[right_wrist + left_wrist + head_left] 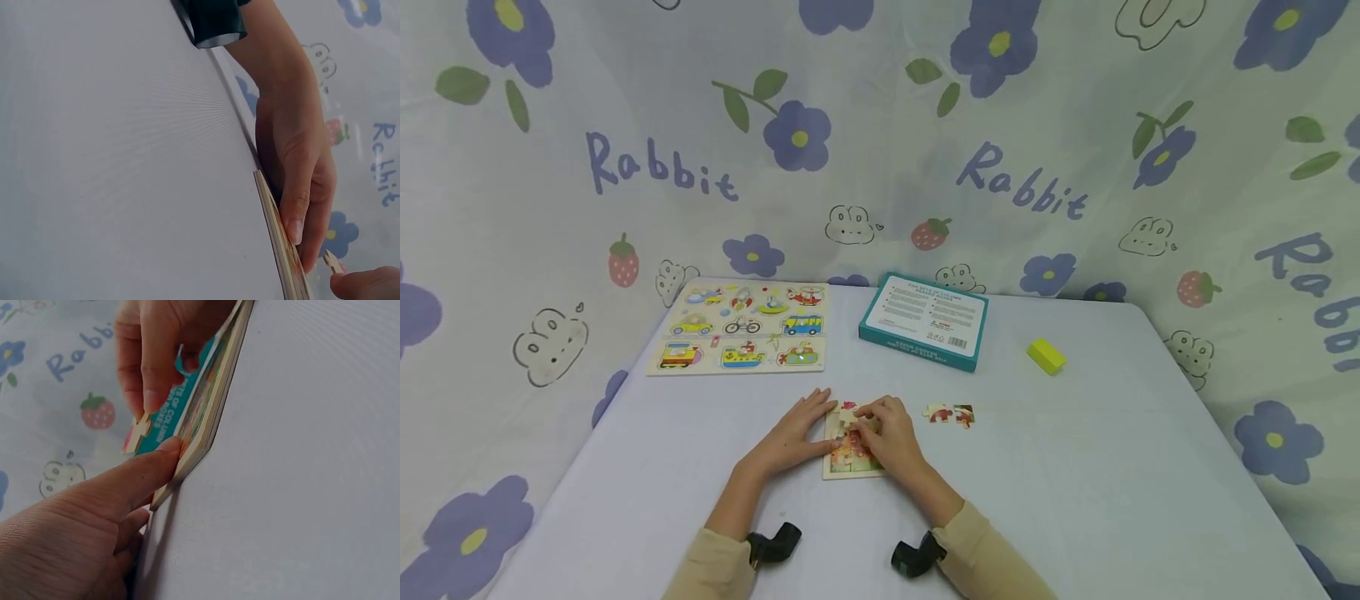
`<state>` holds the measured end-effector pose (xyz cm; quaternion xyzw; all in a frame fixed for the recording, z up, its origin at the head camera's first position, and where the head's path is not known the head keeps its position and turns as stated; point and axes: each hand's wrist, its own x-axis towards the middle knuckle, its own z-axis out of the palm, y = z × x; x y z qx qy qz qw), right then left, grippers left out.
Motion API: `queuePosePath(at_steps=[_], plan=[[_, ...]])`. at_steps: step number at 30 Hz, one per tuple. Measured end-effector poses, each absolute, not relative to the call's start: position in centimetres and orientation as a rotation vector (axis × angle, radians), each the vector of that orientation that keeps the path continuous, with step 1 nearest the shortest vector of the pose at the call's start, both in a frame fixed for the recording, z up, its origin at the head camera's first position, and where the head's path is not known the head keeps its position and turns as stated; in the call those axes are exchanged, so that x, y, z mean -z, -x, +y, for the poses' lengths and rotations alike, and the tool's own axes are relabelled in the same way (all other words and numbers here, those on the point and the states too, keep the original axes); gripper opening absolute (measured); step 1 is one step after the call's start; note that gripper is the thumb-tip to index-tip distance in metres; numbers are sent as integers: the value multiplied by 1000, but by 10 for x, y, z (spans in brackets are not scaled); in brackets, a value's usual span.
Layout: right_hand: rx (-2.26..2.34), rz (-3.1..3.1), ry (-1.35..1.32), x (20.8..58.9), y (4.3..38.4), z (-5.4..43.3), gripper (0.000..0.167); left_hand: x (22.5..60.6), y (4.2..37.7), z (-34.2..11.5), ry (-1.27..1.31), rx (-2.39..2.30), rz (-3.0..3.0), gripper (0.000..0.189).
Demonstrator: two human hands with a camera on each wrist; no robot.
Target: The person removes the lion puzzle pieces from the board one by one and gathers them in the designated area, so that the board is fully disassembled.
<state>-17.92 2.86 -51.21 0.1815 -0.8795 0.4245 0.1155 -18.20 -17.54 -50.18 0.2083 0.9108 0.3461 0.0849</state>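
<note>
A small wooden jigsaw puzzle board (854,477) lies on the table in front of me, its picture partly filled with pieces. My left hand (792,437) rests at the board's left side, fingers extended and spread, with the thumb on its edge. Over the board, my right hand (892,440) pinches a jigsaw piece (137,435) between thumb and fingers; in the left wrist view the piece shows above the board's surface. To the right lie loose jigsaw pieces (964,415). My right hand hides part of the board in the head view.
At the back left lies a wooden vehicle peg puzzle (743,342). A teal box (922,321) with a white printed face sits at the back middle, and a yellow block (1047,357) stands right of it. Behind the white table (1112,500) hangs a patterned cloth.
</note>
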Motion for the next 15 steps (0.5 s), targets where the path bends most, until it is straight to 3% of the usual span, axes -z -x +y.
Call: queuePosePath(at_steps=[15], plan=[[-1171, -2569, -557, 509, 187, 53, 5, 505, 183, -175, -661, -1004, 2740, 72]])
